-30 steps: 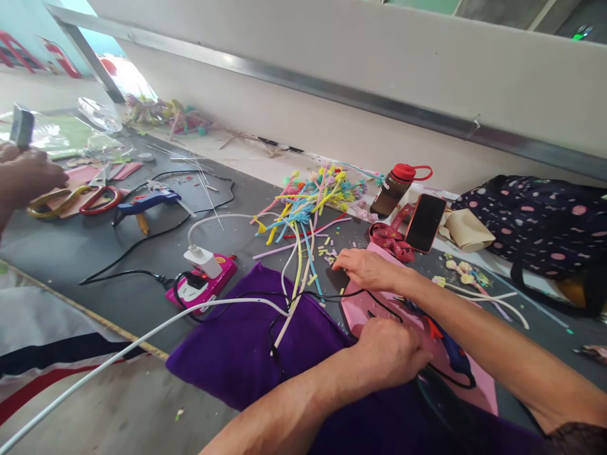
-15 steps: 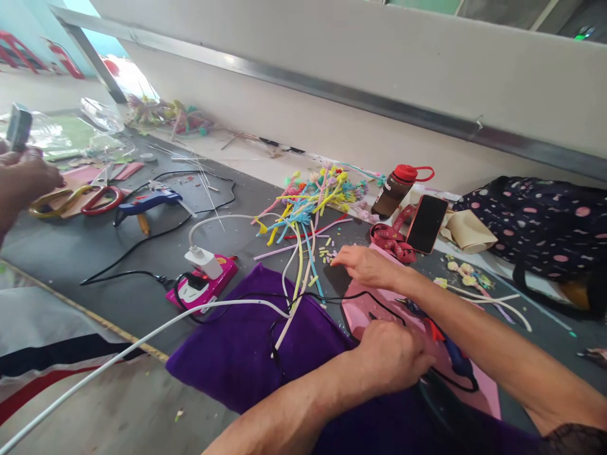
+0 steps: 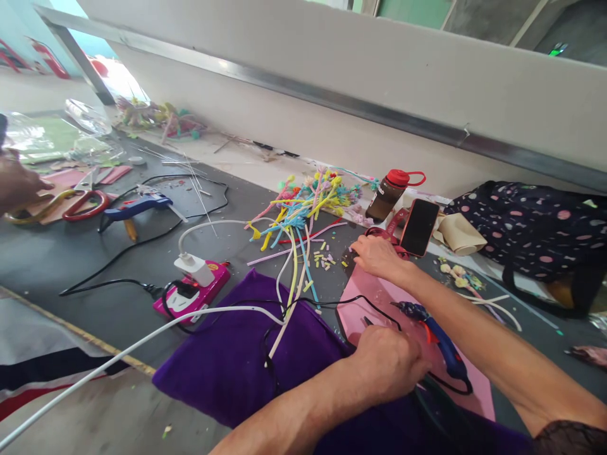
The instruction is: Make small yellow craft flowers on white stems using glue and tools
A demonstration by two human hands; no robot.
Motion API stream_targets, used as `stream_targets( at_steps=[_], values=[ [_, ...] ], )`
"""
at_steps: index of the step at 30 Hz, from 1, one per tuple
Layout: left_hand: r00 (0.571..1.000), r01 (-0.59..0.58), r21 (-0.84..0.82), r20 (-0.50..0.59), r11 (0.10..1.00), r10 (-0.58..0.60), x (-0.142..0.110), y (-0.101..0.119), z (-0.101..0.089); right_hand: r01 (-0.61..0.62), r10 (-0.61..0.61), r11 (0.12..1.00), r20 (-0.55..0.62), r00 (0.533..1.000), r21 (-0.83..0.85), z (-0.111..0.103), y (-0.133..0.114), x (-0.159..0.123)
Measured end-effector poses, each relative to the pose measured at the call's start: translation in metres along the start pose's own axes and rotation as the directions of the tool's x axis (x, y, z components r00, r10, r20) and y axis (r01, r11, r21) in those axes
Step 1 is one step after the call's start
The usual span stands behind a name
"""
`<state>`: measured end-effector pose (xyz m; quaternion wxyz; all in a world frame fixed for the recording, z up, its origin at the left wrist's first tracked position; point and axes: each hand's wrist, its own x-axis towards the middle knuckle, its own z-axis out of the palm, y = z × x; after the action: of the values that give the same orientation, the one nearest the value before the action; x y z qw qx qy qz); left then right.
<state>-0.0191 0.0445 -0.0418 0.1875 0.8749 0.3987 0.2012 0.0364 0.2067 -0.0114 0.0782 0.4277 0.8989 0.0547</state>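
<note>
My right hand (image 3: 379, 258) reaches over the far edge of a pink sheet (image 3: 363, 287). Its fingers are extended and bent down to the table, beside small cut bits of pipe cleaner (image 3: 324, 258) and a red ribbon (image 3: 396, 227). Nearer me, my left hand (image 3: 391, 360) is closed in a fist above the sheet. A dark pointed tip (image 3: 368, 321) shows in front of it and a black curved part (image 3: 439, 398) behind; what it grips is mostly hidden. A blue glue gun (image 3: 446, 351) lies on the sheet under my right forearm.
Colourful pipe-cleaner flowers (image 3: 308, 202) lie behind a purple cloth (image 3: 213, 354). A pink power strip (image 3: 203, 291) with cables stands left. A bottle (image 3: 386, 197), phone (image 3: 420, 227) and patterned bag (image 3: 531, 234) are at right. Another person's hand (image 3: 16, 180) is at far left, near scissors (image 3: 85, 205).
My right hand has moved right and away from the cut bits, uncovering more of them. My left hand stays closed in place. The view has shifted slightly, and the other person's hand has lowered.
</note>
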Motion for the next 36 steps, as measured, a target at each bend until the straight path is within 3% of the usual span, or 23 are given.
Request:
stream_targets(
  at_steps=[9, 16, 20, 30, 36],
  values=[
    [0.999, 0.007, 0.029, 0.031, 1.000, -0.008, 0.000, 0.003, -0.005, 0.106, -0.106, 0.994, -0.014, 0.994, -0.005, 0.006, -0.014, 0.015],
    [1.000, 0.009, 0.024, 0.012, 1.000, -0.009, -0.001, 0.003, -0.005, 0.240, -0.235, 0.970, -0.104, 0.966, 0.038, -0.001, -0.043, 0.030],
    [1.000, 0.020, -0.002, 0.017, 1.000, -0.020, -0.001, 0.002, -0.004, 0.292, -0.286, 0.954, -0.093, 0.954, 0.062, 0.001, -0.052, 0.036],
    [1.000, -0.025, 0.021, -0.018, 0.999, 0.025, -0.002, 0.002, -0.002, 0.252, -0.239, 0.952, -0.093, 0.967, 0.174, -0.001, -0.054, 0.031],
    [1.000, -0.012, 0.052, -0.006, 0.999, 0.013, -0.001, 0.003, 0.000, 0.410, -0.403, 0.870, -0.084, 0.911, 0.274, -0.007, -0.075, 0.019]
  ],
)
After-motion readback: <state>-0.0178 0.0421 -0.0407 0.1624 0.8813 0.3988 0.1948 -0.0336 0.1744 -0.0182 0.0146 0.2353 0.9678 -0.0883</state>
